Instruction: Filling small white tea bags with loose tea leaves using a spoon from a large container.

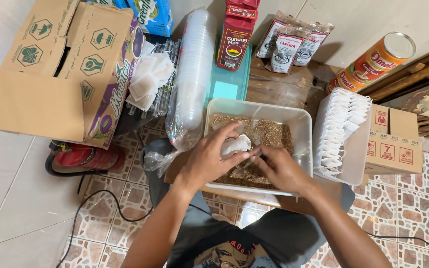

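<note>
Both hands (209,161) (279,168), white pouch (235,145) lying crosswise

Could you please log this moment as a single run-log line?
left hand: holds white filter bag | right hand: fingers at bag mouth | below: clear tub of loose tea | right: filled bags box

Wooden board (284,89) — tray (301,119), packets (291,44), tin (373,62).
</note>
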